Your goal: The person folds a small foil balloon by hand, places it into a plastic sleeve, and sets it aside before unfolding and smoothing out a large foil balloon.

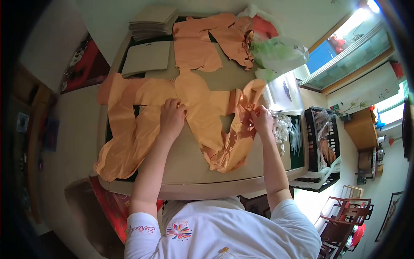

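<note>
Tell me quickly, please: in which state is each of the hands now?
Left hand: fingers closed, apparently pinching the copper-coloured foil.
Right hand: fingers closed on the crumpled foil.

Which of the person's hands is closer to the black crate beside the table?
Right. The right hand is at the crumpled part of the orange foil, on the side toward the black crate; the left hand is farther off, nearer the foil's middle.

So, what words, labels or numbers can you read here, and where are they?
"Seren…", on the left sleeve; its ending is unclear.
Tiny lettering above the starburst on the white shirt: too small to read.
I can read no numbers.
</note>
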Demonstrator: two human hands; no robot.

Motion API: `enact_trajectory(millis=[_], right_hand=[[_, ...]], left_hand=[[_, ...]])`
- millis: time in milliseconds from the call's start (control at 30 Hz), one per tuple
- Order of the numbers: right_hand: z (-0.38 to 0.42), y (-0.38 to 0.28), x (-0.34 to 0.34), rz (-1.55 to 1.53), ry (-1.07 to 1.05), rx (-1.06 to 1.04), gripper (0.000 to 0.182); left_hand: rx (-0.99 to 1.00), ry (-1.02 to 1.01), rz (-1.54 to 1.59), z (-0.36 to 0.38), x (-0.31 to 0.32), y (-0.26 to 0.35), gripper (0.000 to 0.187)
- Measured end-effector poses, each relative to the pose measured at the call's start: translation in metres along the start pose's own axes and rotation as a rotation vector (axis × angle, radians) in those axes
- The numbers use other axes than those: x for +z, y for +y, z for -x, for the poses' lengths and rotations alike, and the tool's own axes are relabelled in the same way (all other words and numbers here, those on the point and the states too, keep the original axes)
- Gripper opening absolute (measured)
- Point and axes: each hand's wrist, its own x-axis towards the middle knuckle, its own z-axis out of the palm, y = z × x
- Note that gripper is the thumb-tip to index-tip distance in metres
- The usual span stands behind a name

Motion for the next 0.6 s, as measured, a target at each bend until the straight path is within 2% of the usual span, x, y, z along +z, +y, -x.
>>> enact_trajectory(millis=[67, 167, 200, 300, 333, 433, 467, 533, 567, 600], right_hand=[[0.0, 0.0, 0.004, -0.061, 0.104, -0.168, 0.017], [0.005, -0.011, -0.003, -0.15, 0.212, -0.231, 0.015], [0.007, -0.01, -0.004, -0.213, 0.159, -0.204, 0.024], [0.01, -0.009, -0.008, -0.188, 0.279, -0.203, 0.032], [0.01, -0.003, -0.007, -0.173, 0.223, -0.128, 0.044], [0.012, 0.011, -0.003, 0.021, 0.212, -0.117, 0.052], [0.016, 0.015, -0.002, 0.072, 0.252, -0.135, 0.058], [0.018, 0.004, -0.006, 0.105, 0.308, -0.213, 0.059], [0.018, -0.001, -0.007, 0.119, 0.336, -0.251, 0.059], [0.013, 0.0, -0.007, 0.226, 0.26, -0.296, 0.06]], left_hand=[[-0.033, 0.008, 0.027, 0.001, 0.009, -0.012, 0.018], [-0.143, 0.04, 0.04, 0.0, 0.005, -0.01, 0.026], [-0.197, 0.035, 0.031, -0.004, -0.001, -0.004, 0.03], [-0.358, -0.02, 0.027, -0.02, -0.004, 0.011, 0.04], [-0.408, -0.043, 0.03, -0.023, -0.003, 0.013, 0.043], [-0.541, -0.183, 0.218, -0.027, 0.003, 0.007, 0.043], [-0.524, -0.171, 0.205, -0.026, 0.007, 0.007, 0.044], [-0.489, -0.152, 0.175, -0.022, 0.008, 0.011, 0.047], [-0.326, -0.064, 0.088, -0.021, 0.009, 0.013, 0.048], [-0.163, 0.021, 0.001, -0.022, 0.004, 0.019, 0.048]])
